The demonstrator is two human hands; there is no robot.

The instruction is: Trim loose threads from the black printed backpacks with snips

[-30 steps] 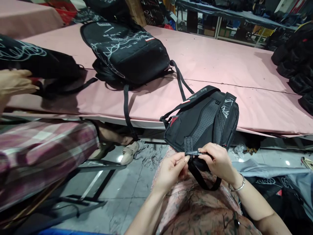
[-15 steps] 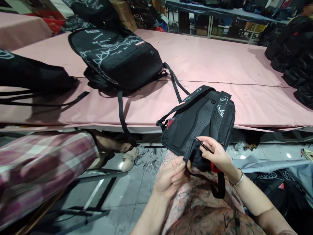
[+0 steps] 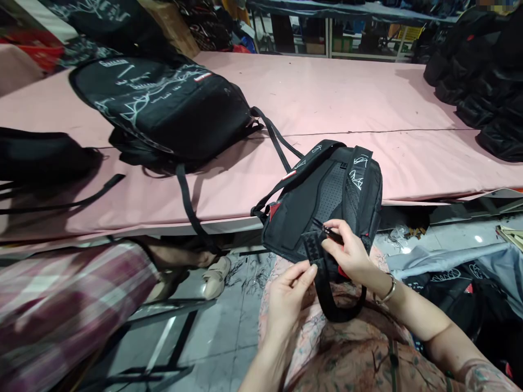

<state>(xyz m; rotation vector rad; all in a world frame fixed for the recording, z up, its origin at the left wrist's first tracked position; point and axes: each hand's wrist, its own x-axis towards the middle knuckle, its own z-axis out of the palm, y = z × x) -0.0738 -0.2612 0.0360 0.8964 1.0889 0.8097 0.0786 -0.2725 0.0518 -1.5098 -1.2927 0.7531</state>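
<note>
A black backpack (image 3: 286,228) rests partly on my lap and leans on the table edge, its padded back panel and shoulder straps facing up. My left hand (image 3: 288,288) is closed in a pinch on a black webbing strap (image 3: 333,307) near the bag's lower end. The strap hangs in a loop over my lap. Closed round a pair of small dark thread snips (image 3: 333,234), my right hand (image 3: 351,253) is above the back panel, just up from the left fingertips. The snips' two thin tips point left, slightly apart.
A larger black backpack (image 3: 175,117) with white line drawings lies on the pink-covered table (image 3: 327,98). More black bags (image 3: 486,92) are piled at the right. A person's plaid-covered leg (image 3: 77,305) is at the left. Black bags (image 3: 453,305) lie under grey cloth at lower right.
The view has shifted, so the table things sit further left. The strap now hangs in a wider loop between my hands. My right hand with the snips has moved closer to the strap's patterned base.
</note>
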